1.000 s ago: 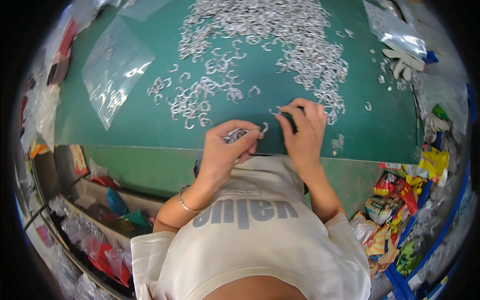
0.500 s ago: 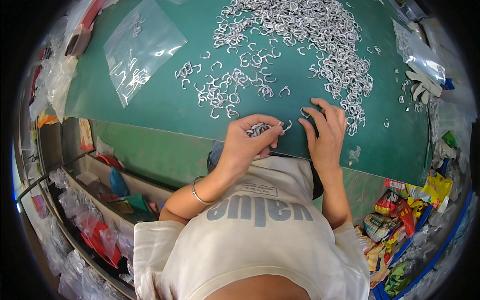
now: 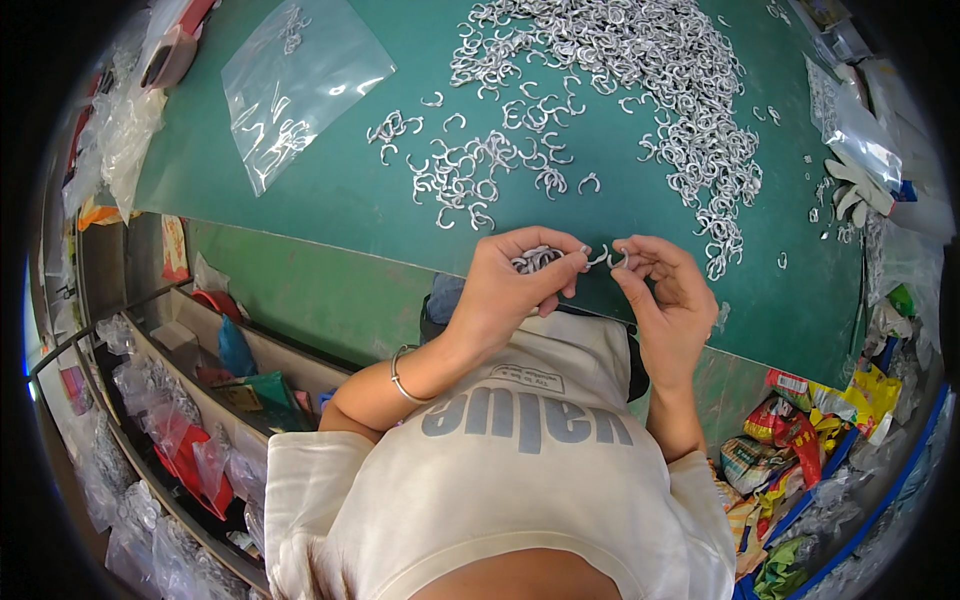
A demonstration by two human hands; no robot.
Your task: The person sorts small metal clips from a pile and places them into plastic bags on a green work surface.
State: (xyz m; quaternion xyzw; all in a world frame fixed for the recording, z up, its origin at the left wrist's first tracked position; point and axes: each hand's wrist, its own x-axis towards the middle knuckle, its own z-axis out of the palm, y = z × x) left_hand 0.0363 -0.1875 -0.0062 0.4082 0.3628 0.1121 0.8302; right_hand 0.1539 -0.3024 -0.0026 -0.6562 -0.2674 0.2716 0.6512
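Note:
Several C-shaped silver-grey metal pieces (image 3: 537, 260) sit in the curled fingers of my left hand (image 3: 505, 285), which also pinches one more between thumb and fingertip. Facing it, my right hand (image 3: 672, 295) holds a single C-shaped piece (image 3: 618, 259) between thumb and forefinger. The two pinched pieces are close to each other just above the table's near edge; whether they touch I cannot tell. Beyond my hands lies a small loose group of the same pieces (image 3: 490, 165). A large heap of them (image 3: 620, 45) spreads across the far side and down to the right.
A clear plastic bag (image 3: 300, 85) with some pieces inside lies on the green tabletop (image 3: 350, 205). At the right are another clear bag (image 3: 850, 135) and a white glove (image 3: 855, 190). Colourful packets (image 3: 780, 430) fill a bin lower right; a shelf (image 3: 300, 350) is lower left.
My right hand has picked up a C-shaped piece from the table and brought it nearer to my left hand. The view has shifted slightly.

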